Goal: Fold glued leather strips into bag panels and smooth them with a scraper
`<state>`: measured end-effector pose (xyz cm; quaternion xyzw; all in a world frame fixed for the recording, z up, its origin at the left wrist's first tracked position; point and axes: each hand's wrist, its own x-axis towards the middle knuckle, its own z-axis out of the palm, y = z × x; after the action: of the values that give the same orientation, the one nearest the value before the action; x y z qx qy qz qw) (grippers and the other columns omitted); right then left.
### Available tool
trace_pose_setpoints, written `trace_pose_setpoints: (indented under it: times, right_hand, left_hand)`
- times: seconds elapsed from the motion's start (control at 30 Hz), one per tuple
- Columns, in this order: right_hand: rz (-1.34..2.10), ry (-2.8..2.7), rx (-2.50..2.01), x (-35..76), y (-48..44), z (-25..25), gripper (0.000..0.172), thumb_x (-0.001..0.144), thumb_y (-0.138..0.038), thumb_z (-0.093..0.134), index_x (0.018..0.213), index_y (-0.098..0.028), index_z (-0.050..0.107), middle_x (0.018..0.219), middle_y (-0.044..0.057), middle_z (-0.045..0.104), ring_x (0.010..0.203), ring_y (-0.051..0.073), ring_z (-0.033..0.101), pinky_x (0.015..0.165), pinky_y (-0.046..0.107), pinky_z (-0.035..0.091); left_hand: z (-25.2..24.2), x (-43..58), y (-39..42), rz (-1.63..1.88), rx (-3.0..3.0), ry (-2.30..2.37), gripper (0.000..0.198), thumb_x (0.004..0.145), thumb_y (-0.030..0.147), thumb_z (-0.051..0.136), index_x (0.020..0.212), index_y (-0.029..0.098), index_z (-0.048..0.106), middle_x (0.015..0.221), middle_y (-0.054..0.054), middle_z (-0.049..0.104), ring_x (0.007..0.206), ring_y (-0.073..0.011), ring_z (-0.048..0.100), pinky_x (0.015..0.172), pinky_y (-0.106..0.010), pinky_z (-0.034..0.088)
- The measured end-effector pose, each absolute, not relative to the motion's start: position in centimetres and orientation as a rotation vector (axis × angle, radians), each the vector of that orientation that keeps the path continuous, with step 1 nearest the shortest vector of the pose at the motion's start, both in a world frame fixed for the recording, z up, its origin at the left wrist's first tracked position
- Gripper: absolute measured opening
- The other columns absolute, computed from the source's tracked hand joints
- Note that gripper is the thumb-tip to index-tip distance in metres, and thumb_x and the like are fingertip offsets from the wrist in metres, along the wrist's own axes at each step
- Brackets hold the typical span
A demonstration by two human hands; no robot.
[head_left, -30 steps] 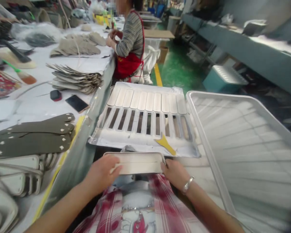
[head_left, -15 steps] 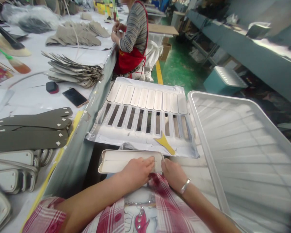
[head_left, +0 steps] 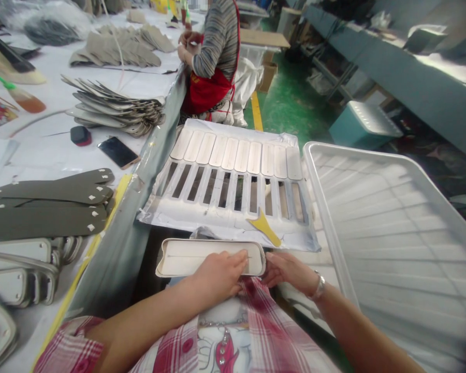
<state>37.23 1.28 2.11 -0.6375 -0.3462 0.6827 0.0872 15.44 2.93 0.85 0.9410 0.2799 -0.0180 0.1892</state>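
Observation:
A long cream-coloured panel [head_left: 186,259] with rounded corners, a raised dark-edged rim and a thin line along its middle lies crosswise before me. My left hand [head_left: 223,269] rests on its right half, fingers stretched flat over the surface and the thumb by the near edge. At the panel's right end is my right hand [head_left: 285,270], fingers apart and fingertips close against the rim. Whether they touch it is hard to tell. Just beyond, a yellow flared scraper-like tool [head_left: 264,228] lies on a white slotted board [head_left: 217,220].
Several similar cream panels [head_left: 236,154] line the board's far half. A large white bin [head_left: 392,217] stands to the right. On the left table are grey strips [head_left: 42,223], stacked pieces [head_left: 116,109] and a phone [head_left: 118,152]. A person in a red apron [head_left: 209,90] works beyond.
My right hand has shifted right from the panel's right corner, and its fingers have loosened and spread. The left hand stays flat on the panel.

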Motion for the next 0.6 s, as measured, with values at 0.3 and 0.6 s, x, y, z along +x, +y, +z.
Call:
trace_pose_setpoints:
  times: [0.3, 0.6]
  right_hand:
    - [2.171, -0.969, -1.752, 38.1, 2.6, -0.1, 0.052, 0.067, -0.061, 0.064, 0.080, -0.015, 0.043, 0.059, 0.000, 0.061, 0.049, 0.009, 0.058, 0.048, 0.018, 0.047]
    - [2.116, -1.175, -1.990, 36.8, 3.3, 2.3, 0.035, 0.078, -0.048, 0.058, 0.073, -0.018, 0.041, 0.058, 0.002, 0.060, 0.052, 0.012, 0.060, 0.049, 0.020, 0.048]
  left_hand:
    - [0.7, 15.4, 3.2, -0.061, 2.620, 0.770, 0.060, 0.080, 0.049, 0.057, 0.129, 0.016, 0.048, 0.142, -0.007, 0.039, 0.091, -0.0234, 0.057, 0.074, -0.035, 0.049]
    - [3.3, 13.4, 3.3, 0.068, 2.219, 0.730, 0.081, 0.076, 0.053, 0.062, 0.143, 0.022, 0.028, 0.146, -0.013, 0.029, 0.113, -0.0293, 0.050, 0.092, -0.043, 0.044]
